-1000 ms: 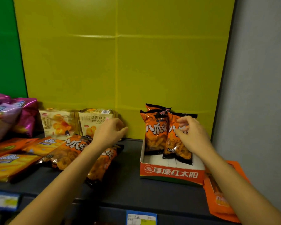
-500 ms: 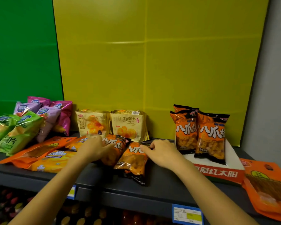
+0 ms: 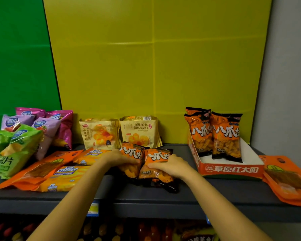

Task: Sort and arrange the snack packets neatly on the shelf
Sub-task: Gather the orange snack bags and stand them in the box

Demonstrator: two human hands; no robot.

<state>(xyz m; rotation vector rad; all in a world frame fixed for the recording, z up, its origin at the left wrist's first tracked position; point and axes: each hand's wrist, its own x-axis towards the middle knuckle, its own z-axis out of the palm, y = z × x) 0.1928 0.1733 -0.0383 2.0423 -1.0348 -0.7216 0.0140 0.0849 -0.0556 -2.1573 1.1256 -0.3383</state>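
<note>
Two orange-and-black snack packets lie side by side at the middle of the dark shelf (image 3: 146,197). My left hand (image 3: 117,159) grips the left packet (image 3: 131,154), which is tilted up off the shelf. My right hand (image 3: 170,166) closes over the right packet (image 3: 159,156). To the right, a red-and-white display box (image 3: 229,169) holds three more of the same orange packets (image 3: 225,136) standing upright.
Two croissant packets (image 3: 139,131) lean on the yellow back panel. Yellow cheese-wafer packets (image 3: 66,178) and flat orange pouches (image 3: 33,174) lie at left, with green (image 3: 16,150) and purple chip bags (image 3: 47,129) behind. Orange pouches (image 3: 288,178) lie at far right. A grey wall bounds the right side.
My right hand left the upright packets in the box and came down on a loose orange packet. My left hand took hold of the neighbouring one. The view shifted left.
</note>
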